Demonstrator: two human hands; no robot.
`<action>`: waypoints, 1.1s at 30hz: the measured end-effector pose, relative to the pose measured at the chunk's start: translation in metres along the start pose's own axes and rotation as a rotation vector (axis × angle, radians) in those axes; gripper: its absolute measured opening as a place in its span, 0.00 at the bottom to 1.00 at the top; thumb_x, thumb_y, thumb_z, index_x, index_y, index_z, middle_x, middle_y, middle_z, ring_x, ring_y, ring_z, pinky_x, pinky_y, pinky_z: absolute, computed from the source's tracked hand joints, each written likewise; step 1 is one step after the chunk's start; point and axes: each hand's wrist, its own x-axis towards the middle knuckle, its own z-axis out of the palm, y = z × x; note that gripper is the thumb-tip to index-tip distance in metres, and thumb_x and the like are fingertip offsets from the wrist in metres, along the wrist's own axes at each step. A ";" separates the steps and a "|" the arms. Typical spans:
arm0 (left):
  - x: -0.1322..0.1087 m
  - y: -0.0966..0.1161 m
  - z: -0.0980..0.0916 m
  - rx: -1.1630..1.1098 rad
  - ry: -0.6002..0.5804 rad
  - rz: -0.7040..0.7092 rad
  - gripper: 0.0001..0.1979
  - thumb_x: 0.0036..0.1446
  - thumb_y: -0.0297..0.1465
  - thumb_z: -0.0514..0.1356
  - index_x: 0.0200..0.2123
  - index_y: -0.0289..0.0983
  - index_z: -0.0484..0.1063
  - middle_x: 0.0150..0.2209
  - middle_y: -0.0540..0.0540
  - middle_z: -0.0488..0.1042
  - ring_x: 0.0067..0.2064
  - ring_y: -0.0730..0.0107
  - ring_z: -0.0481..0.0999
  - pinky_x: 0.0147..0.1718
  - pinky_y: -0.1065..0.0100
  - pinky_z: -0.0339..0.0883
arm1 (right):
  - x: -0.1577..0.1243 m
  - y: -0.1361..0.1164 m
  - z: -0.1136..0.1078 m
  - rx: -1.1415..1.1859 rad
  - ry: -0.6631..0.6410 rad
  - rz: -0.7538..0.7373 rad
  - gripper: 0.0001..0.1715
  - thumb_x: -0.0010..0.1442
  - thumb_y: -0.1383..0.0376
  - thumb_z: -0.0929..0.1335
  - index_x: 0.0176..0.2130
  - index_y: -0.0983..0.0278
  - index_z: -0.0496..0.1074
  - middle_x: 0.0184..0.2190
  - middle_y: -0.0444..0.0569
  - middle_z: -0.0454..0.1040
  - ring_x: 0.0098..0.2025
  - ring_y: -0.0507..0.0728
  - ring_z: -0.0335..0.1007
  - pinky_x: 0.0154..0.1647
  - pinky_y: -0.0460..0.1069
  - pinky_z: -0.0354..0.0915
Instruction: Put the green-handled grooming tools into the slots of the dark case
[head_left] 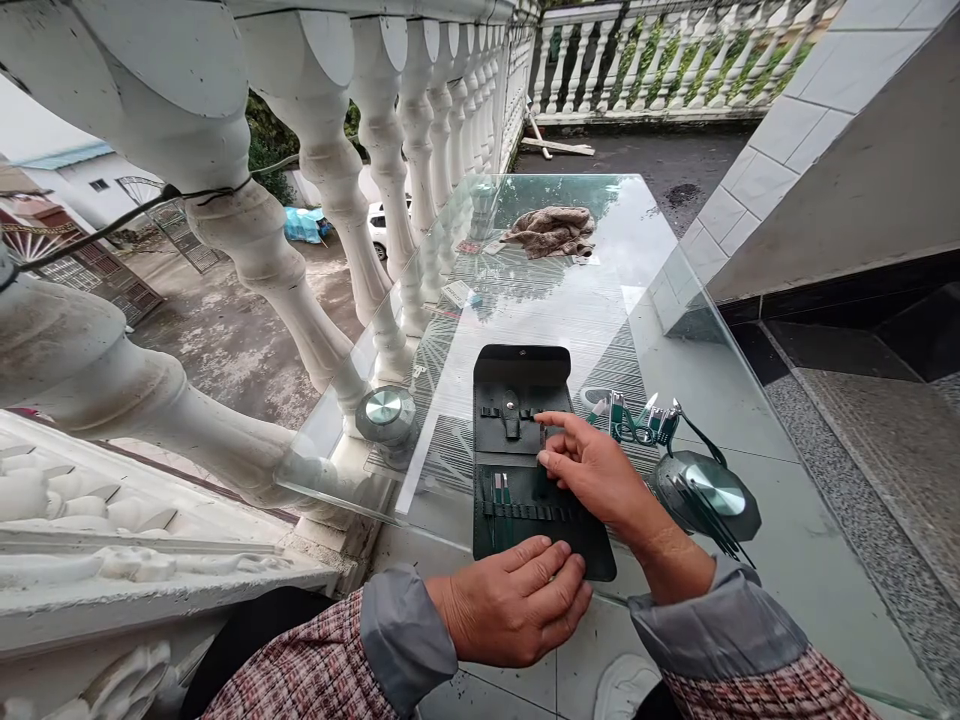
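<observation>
An unfolded black manicure case [521, 462] lies on the glass table, with elastic loops across both halves. A few slim green-handled tools [501, 490] sit in loops at its lower left, and a snapped strap [511, 410] is in the upper half. My right hand [592, 465] is over the case's right side, pinching a thin dark manicure tool [541, 440] between thumb and forefinger; its exact kind is unclear. My left hand [521, 600] rests along the near edge of the case, its bent fingers gripping there; its thumb is hidden.
Right of the case are nail clippers [616, 415], green-handled nippers [664, 425] and several thin tools [705, 515] over a round table support [739, 500]. A crumpled brown cloth [551, 232] lies farther back on the glass table [525, 300]. White balusters [330, 180] line the left.
</observation>
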 end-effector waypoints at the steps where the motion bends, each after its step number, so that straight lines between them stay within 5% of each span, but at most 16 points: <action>1: 0.000 0.000 0.000 -0.002 0.005 0.001 0.17 0.62 0.30 0.50 0.50 0.29 0.68 0.51 0.37 0.69 0.53 0.57 0.69 0.54 0.57 0.65 | 0.000 0.001 -0.001 -0.002 0.020 -0.011 0.25 0.49 0.63 0.63 0.48 0.62 0.64 0.23 0.39 0.63 0.26 0.50 0.62 0.27 0.46 0.61; 12: 0.000 0.000 0.000 -0.011 0.015 -0.006 0.16 0.62 0.29 0.50 0.50 0.29 0.69 0.51 0.38 0.70 0.53 0.58 0.70 0.53 0.58 0.65 | 0.002 0.009 -0.012 -0.045 0.152 -0.023 0.32 0.50 0.66 0.63 0.55 0.62 0.62 0.40 0.50 0.72 0.32 0.52 0.66 0.33 0.49 0.64; 18: 0.001 -0.001 -0.002 -0.012 0.039 -0.008 0.15 0.62 0.29 0.51 0.48 0.30 0.70 0.50 0.38 0.70 0.52 0.57 0.70 0.52 0.58 0.66 | -0.001 0.008 -0.020 0.014 0.269 -0.078 0.30 0.50 0.63 0.65 0.53 0.63 0.63 0.34 0.48 0.71 0.34 0.54 0.67 0.34 0.50 0.66; 27: 0.002 -0.001 -0.003 -0.002 0.038 -0.018 0.16 0.63 0.30 0.51 0.49 0.29 0.70 0.50 0.39 0.71 0.52 0.56 0.70 0.52 0.58 0.67 | -0.008 0.020 -0.042 -0.195 0.241 -0.031 0.29 0.51 0.65 0.64 0.54 0.58 0.64 0.39 0.50 0.73 0.33 0.54 0.68 0.34 0.51 0.65; 30: 0.002 -0.001 -0.003 0.001 0.039 -0.013 0.16 0.63 0.31 0.51 0.49 0.30 0.70 0.50 0.39 0.71 0.52 0.57 0.70 0.52 0.58 0.67 | -0.012 0.017 -0.043 -0.114 0.285 -0.059 0.27 0.51 0.64 0.65 0.52 0.59 0.65 0.35 0.48 0.72 0.35 0.55 0.69 0.33 0.50 0.65; 33: 0.002 -0.001 -0.002 -0.003 0.049 -0.016 0.15 0.62 0.30 0.51 0.49 0.30 0.70 0.50 0.39 0.71 0.52 0.57 0.70 0.52 0.58 0.67 | -0.014 0.014 -0.033 0.044 0.189 -0.052 0.25 0.50 0.63 0.65 0.49 0.61 0.65 0.33 0.47 0.71 0.34 0.54 0.68 0.30 0.48 0.65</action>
